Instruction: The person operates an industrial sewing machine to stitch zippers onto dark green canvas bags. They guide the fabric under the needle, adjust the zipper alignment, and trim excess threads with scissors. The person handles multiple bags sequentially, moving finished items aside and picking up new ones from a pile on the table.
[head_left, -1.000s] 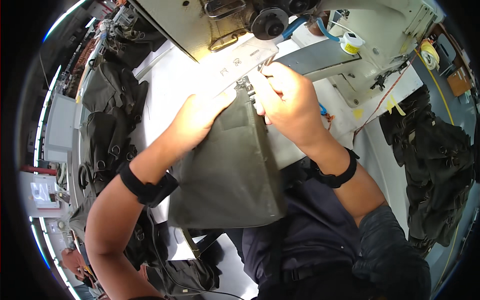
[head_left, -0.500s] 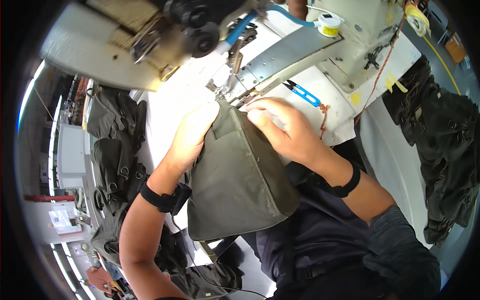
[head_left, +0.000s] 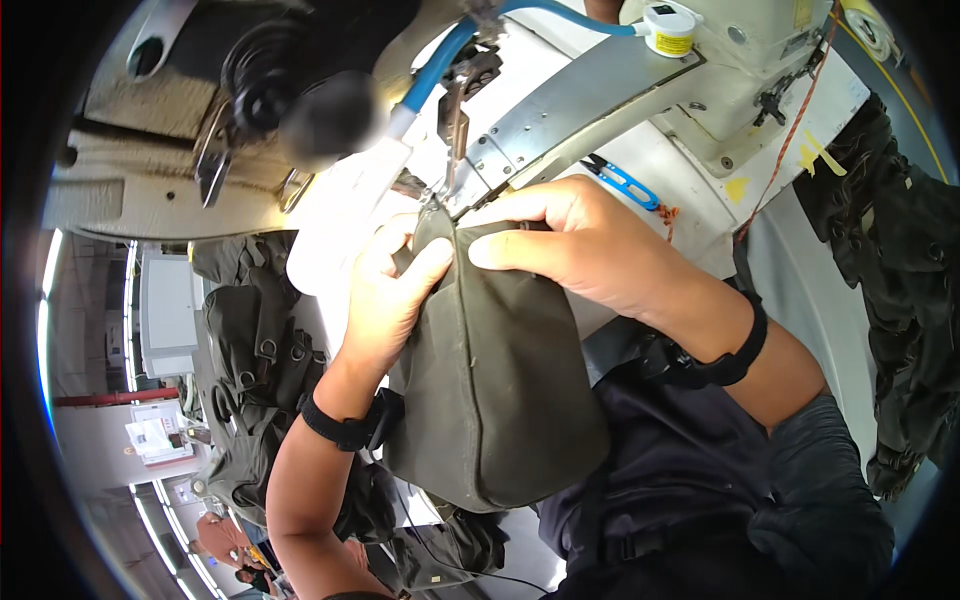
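Gripping with the left hand [head_left: 385,290], thumb on top and fingers curled along the edge of a dark olive fabric bag [head_left: 530,380], centre of the frame. Gripping the same bag with the right hand [head_left: 580,240], thumb pressed on the near face, forefinger stretched toward the narrow upper end. Cannot tell how the hidden fingertips close behind the cloth. Down the bag, a raised seam; at the narrow end, close by, small bright metal parts, though impossible to tell whether touching. On both wrists, black bands [head_left: 705,360].

Above, running toward the upper right, the grey metal bed [head_left: 560,110] of a sewing machine; across the upper left, the machine's pale head [head_left: 110,190], with a blue hose [head_left: 430,70] alongside. Beneath, a white worktop [head_left: 700,210], brightly lit, bearing blue snips [head_left: 625,185] with an orange tassel, and near the right edge, yellow tape [head_left: 820,155] and a thin red cord [head_left: 785,130].

Further out, heaped dark fabric pieces [head_left: 240,330] at left and more [head_left: 900,280] at far right. In the upper right corner, a grey floor with a yellow line; at far left, light tubes, a white board [head_left: 168,300], a red pipe [head_left: 110,398]; at lower left, a person in a rust-coloured top [head_left: 220,540].
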